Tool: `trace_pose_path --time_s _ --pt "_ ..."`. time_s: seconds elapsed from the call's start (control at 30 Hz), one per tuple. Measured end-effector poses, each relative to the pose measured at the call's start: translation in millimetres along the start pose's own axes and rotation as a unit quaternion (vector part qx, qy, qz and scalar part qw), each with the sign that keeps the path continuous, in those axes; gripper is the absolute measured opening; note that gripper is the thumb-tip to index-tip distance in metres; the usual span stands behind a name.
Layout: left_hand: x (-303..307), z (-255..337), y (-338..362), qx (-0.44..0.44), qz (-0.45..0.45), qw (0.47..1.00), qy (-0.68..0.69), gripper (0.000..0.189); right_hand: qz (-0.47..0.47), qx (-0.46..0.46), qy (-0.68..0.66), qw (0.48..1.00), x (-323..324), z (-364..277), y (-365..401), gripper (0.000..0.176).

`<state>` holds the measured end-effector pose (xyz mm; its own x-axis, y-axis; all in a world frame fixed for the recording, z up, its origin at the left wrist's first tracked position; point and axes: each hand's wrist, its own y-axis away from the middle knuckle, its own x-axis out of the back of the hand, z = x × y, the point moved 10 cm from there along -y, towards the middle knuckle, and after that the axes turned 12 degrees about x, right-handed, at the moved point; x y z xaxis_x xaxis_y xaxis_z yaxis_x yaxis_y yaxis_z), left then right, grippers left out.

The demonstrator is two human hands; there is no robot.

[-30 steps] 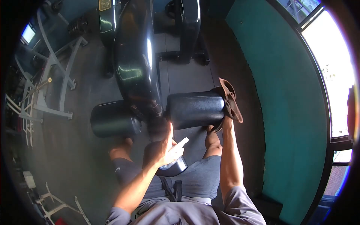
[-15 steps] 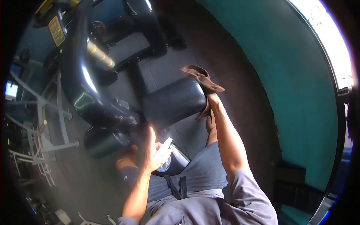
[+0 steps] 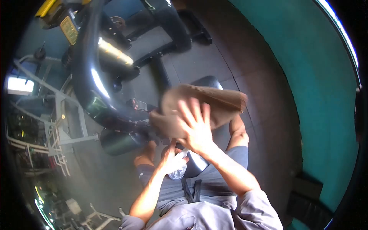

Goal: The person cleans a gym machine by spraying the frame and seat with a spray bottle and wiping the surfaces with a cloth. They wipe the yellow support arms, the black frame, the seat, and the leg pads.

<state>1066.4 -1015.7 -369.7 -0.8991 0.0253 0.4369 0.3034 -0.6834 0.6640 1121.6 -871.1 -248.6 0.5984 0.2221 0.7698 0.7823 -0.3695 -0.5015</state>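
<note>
My left hand (image 3: 168, 161) is closed round the neck of a spray bottle (image 3: 178, 172) with a clear body and a white trigger head, held above my lap. My right hand (image 3: 197, 132) lies on a brown cloth (image 3: 220, 103), its fingers stretched out and spread across it. Motion blurs both the cloth and these fingertips. Beneath the cloth, a black padded roller (image 3: 209, 82) of a gym machine shows only at its far edge; the cloth hides most of it. A second black roller (image 3: 122, 142) sits to the left, apart from both hands.
The machine's thick black frame (image 3: 86, 76) curves up on the left, beside a yellow label plate (image 3: 69, 30). Grey metal racks (image 3: 69, 115) stand farther left. A teal wall (image 3: 299, 69) runs along the right. Dark floor tiles (image 3: 264, 96) lie between wall and machine.
My right hand and the brown cloth have swung left from the roller's right end to over its top, and the fingers are now spread. My left hand still holds the spray bottle.
</note>
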Motion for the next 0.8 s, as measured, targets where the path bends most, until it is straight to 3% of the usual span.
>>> trace_pose_path --time_s 0.03,0.07,0.1,0.17,0.2,0.23,0.27,0.33,0.4,0.47,0.5,0.57,0.67,0.7,0.73,0.77,0.8 --pt "-3.9 1.2 2.7 -0.176 0.020 0.983 -0.043 0.107 -0.013 0.020 -0.008 1.000 -6.4 -0.6 -14.5 0.079" --pt "-2.6 -3.7 0.0 -0.139 0.006 0.990 -0.006 0.109 -0.026 0.044 -0.016 0.999 -11.0 3.6 -29.3 0.077" --pt "0.8 -2.0 -1.0 -0.100 -0.004 0.994 0.034 0.112 -0.054 0.009 -0.021 0.998 -17.6 24.8 -40.7 0.070" --pt "0.9 -15.1 -1.1 -0.038 -0.024 0.995 0.090 0.116 -0.011 -0.056 0.002 0.998 -17.8 73.8 -50.3 0.055" --pt "2.7 -12.8 -0.1 -0.064 -0.008 0.996 0.067 0.117 -0.156 -0.155 -0.006 0.976 -19.4 99.3 -65.5 0.050" --pt "4.9 -8.5 -1.0 -0.092 0.011 0.995 0.043 0.117 -0.118 -0.154 0.062 0.979 -15.6 116.6 -81.9 0.053" --pt "3.2 -7.7 -2.2 -0.088 0.007 0.995 0.047 0.118 -0.126 -0.122 0.108 0.979 -17.1 115.7 -92.4 0.045" --pt "0.2 -5.8 -5.5 -0.080 0.000 0.995 0.055 0.120 -0.218 -0.133 0.132 0.958 -45.9 107.4 -98.5 0.035" --pt "-1.0 -6.8 -8.8 -0.025 -0.033 0.999 0.030 0.120 -0.180 -0.090 0.122 0.972 -55.8 68.5 -95.7 0.032" --pt "-9.6 -22.4 -21.6 -0.050 0.012 0.998 0.024 0.114 -0.009 -0.013 0.082 0.997 -20.1 20.4 -82.5 0.048" --pt "-11.2 -27.2 -28.5 -0.020 0.008 1.000 0.003 0.111 0.005 0.001 0.080 0.997 -12.5 8.7 -69.2 0.051" --pt "-1.8 -21.6 -27.7 -0.064 0.088 0.992 -0.058 0.080 -0.011 0.028 0.100 0.995 -3.4 0.0 -31.4 0.059" --pt "-14.3 -15.2 -20.5 -0.066 -0.055 0.994 -0.068 0.044 0.041 0.033 0.135 0.989 -1.6 6.7 19.5 0.068" --pt "2.9 -4.7 -1.4 -0.089 0.019 0.995 -0.038 0.028 0.038 0.011 0.111 0.993 3.2 9.5 21.1 0.069" --pt "18.0 1.5 18.5 -0.232 0.138 0.963 -0.024 0.030 0.037 -0.011 0.089 0.995 9.2 11.1 16.6 0.069" --pt "25.7 0.9 35.4 -0.290 0.176 0.941 0.007 0.030 0.057 -0.038 0.051 0.996 10.3 13.6 12.9 0.070" --pt "34.5 0.3 55.5 -0.348 0.216 0.912 0.037 0.032 0.106 -0.045 0.065 0.991 16.8 9.4 3.2 0.059"
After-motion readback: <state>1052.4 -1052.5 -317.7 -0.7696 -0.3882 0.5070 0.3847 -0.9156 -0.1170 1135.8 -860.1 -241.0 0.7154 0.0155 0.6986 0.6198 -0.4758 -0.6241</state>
